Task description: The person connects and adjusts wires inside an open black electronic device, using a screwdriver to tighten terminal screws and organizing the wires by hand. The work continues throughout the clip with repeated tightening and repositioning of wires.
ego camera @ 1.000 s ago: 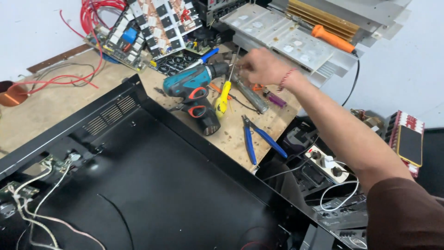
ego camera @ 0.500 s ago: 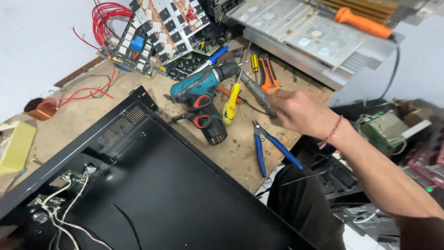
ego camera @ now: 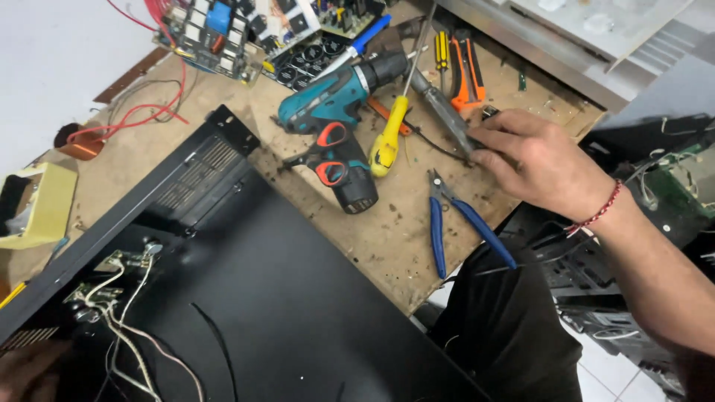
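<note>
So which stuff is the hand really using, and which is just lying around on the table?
In use:
- right hand, its grip closed on the grey-handled screwdriver
- black metal case, with a left hand blurred at its corner

Lying about:
- teal drill
- yellow screwdriver
- blue pliers
- orange pliers
- circuit boards

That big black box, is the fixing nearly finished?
Not yet, it seems. The black metal case lies on the wooden bench with loose wires showing at one corner. The right hand grips a grey-handled tool. The drill and blue pliers lie unused; the left hand rests at the case's edge.
</note>
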